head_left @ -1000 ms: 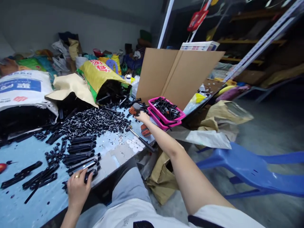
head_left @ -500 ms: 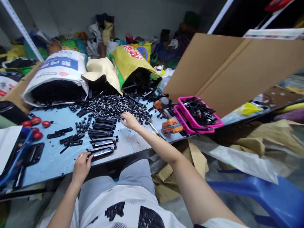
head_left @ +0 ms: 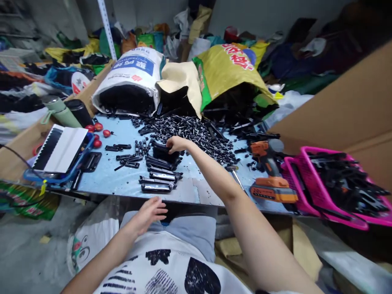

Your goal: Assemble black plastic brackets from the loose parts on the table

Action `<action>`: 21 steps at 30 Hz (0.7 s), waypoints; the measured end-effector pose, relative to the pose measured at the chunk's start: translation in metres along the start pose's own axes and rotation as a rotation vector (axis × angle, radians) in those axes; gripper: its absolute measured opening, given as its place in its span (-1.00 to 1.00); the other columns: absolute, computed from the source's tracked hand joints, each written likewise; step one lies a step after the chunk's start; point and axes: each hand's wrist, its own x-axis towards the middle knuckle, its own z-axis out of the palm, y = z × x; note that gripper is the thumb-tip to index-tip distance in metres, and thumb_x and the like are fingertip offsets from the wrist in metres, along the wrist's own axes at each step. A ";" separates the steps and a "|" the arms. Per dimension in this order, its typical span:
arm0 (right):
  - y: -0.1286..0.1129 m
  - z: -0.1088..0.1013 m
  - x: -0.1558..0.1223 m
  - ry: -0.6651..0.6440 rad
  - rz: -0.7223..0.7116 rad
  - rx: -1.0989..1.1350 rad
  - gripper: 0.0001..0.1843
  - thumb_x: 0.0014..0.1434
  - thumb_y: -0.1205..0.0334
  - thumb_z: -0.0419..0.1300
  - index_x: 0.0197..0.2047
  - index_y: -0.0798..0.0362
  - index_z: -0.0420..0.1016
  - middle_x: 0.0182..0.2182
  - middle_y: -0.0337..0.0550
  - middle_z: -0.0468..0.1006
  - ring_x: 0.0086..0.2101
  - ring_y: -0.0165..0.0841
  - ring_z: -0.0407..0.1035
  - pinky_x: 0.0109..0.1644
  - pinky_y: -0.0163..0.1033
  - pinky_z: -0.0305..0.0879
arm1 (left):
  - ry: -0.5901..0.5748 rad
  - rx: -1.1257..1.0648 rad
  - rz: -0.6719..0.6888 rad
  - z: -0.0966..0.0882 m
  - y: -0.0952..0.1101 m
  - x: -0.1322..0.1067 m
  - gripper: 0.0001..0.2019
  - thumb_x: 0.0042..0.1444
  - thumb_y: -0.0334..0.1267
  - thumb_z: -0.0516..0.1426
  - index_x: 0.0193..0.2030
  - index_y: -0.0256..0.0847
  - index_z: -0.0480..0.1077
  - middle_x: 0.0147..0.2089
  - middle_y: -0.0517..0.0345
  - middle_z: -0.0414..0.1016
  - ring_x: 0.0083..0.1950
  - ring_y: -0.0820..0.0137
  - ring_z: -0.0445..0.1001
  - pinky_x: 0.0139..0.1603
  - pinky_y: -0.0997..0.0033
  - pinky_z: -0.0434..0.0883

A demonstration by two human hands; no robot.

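My right hand [head_left: 178,143] reaches over the blue tabletop with its fingers closed on a long black plastic part [head_left: 161,152], at the far end of a row. Nearer to me in that row lie several similar long black parts [head_left: 157,187], side by side. My left hand [head_left: 149,214] is off the table's front edge above my lap, fingers stretched out, holding nothing. Just beyond my right hand spreads a heap of small black pieces with metal pins [head_left: 196,130]. Smaller black parts [head_left: 130,158] lie to the left of the row.
An orange cordless drill [head_left: 271,173] and a hammer [head_left: 235,176] lie right of my arm, beside pink baskets [head_left: 337,218] of black parts. Open sacks [head_left: 137,67] line the back. At left are red fruits [head_left: 97,143], a blue tray [head_left: 58,178] and bottles [head_left: 59,110].
My left hand has come off the nearest long part and back towards my body. My right hand has moved from the heap's edge onto the row's far end. The view has turned left.
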 end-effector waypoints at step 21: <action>-0.066 0.061 -0.076 -0.367 -0.006 0.598 -0.11 -0.18 -0.29 0.28 0.10 0.07 0.21 -0.11 -0.03 0.46 -0.18 -0.19 0.39 -0.11 -0.12 0.37 | 0.249 -0.688 0.350 0.045 -0.016 0.014 -0.43 -0.26 -0.23 0.39 -0.02 -0.24 0.42 -0.07 -0.02 0.55 -0.03 0.18 0.51 0.05 0.17 0.42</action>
